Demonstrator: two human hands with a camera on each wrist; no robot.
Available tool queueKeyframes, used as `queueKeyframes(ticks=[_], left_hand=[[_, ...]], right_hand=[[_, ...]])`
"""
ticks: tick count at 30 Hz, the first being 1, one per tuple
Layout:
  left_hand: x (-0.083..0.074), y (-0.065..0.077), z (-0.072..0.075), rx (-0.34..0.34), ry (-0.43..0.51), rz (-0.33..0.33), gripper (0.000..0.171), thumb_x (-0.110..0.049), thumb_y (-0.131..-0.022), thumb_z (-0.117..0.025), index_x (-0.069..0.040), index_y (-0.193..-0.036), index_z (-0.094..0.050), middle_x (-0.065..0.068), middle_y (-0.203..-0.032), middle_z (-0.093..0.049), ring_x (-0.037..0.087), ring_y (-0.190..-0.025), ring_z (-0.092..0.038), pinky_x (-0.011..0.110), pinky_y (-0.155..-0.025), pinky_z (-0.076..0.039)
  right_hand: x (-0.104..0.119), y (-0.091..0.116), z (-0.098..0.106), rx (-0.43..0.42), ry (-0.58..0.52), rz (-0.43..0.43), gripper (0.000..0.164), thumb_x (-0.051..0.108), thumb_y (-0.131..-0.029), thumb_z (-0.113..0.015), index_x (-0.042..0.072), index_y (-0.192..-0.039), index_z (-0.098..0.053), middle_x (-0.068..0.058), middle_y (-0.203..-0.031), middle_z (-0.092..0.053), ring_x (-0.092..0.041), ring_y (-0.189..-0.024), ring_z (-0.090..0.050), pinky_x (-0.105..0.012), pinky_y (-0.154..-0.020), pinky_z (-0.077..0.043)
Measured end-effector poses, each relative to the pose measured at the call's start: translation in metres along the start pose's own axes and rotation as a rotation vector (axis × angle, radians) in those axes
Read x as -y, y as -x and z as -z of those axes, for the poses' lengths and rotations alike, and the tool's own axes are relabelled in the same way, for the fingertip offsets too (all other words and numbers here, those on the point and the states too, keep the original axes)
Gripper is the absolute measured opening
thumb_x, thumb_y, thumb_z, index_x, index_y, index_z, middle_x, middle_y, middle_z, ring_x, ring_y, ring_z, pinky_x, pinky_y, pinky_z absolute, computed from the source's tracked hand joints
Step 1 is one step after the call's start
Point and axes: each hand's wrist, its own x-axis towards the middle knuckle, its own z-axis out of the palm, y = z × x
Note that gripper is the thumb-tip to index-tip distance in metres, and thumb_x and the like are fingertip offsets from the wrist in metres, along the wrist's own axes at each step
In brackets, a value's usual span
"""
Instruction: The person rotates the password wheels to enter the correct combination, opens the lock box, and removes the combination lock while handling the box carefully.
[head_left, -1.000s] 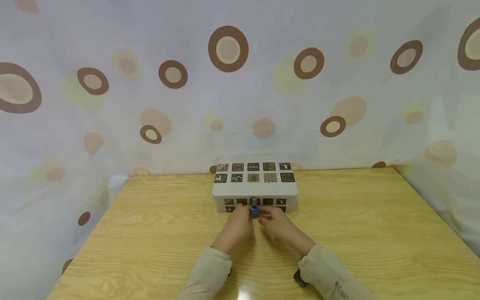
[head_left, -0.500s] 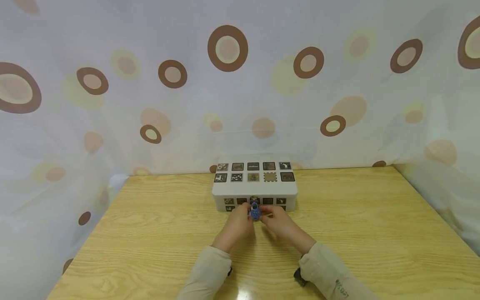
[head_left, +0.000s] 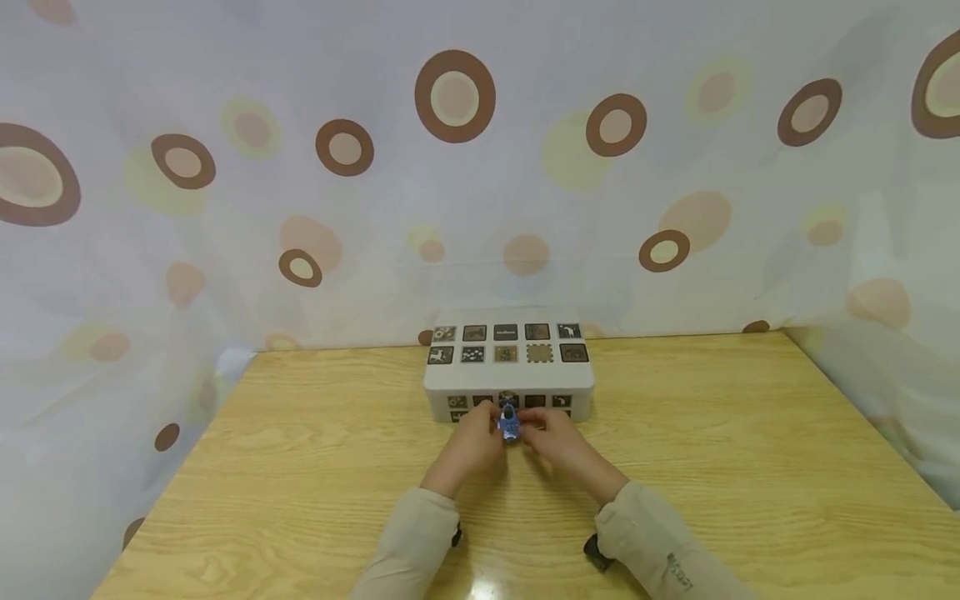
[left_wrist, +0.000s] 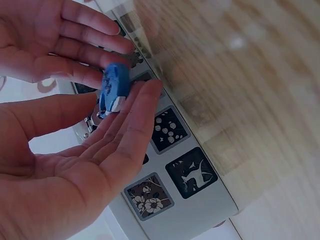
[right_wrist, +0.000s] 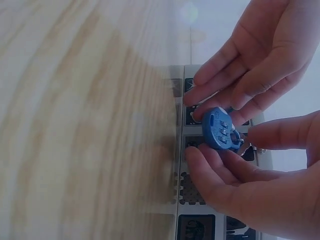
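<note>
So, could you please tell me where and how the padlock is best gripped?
Pinching the padlock by its rounded edges, from left and right, looks best: its shackle is up by the clasp, and its dials are on the broad face.

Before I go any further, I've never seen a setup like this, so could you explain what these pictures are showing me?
Sure. There is no robot here, just one person's two bare hands. The wide picture comes from a camera worn on the head, looking forward and down. The two closer ones come from cameras on the wrists, each watching that hand's work. On the wooden table sits a closed white box decorated with small picture squares, and a patterned cloth hangs behind. The left hand and right hand meet at the box's front, their fingers around a small blue padlock. The right wrist view shows what look like number dials on it. It sits by the box's metal clasp; I can't tell whether it is locked.
</note>
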Motion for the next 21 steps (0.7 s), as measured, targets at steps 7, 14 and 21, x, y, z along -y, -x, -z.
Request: queueKeyframes(ticks=[7,14,21], left_hand=[[0.003,-0.009,0.003,0.036,0.04,0.003,0.02,0.005,-0.087,-0.054,0.012,-0.106,-0.058,0.011,-0.082,-0.058,0.018,-0.071,-0.053,0.029,-0.062,-0.046],[0.005,-0.015,0.002,0.099,0.17,0.032,0.015,0.005,-0.092,-0.051,0.013,-0.103,-0.058,0.019,-0.084,-0.066,0.028,-0.076,-0.066,0.031,-0.068,-0.052],[0.008,-0.012,0.001,0.092,0.283,0.037,0.012,0.007,-0.093,-0.05,0.011,-0.105,-0.049,0.023,-0.082,-0.065,0.036,-0.075,-0.069,0.036,-0.07,-0.056]], right_hand=[[0.002,-0.007,-0.003,-0.036,-0.036,-0.094,0.031,0.008,-0.097,-0.048,-0.013,-0.119,-0.057,-0.02,-0.104,-0.063,-0.027,-0.085,-0.062,-0.036,-0.071,-0.054],[0.001,-0.013,-0.004,-0.047,-0.081,-0.139,0.028,0.006,-0.097,-0.049,-0.014,-0.114,-0.058,-0.02,-0.099,-0.062,-0.024,-0.08,-0.061,-0.034,-0.071,-0.054],[-0.003,-0.013,-0.004,-0.018,-0.138,-0.13,0.027,0.004,-0.097,-0.049,-0.016,-0.112,-0.057,-0.022,-0.102,-0.062,-0.024,-0.083,-0.064,-0.035,-0.074,-0.055]])
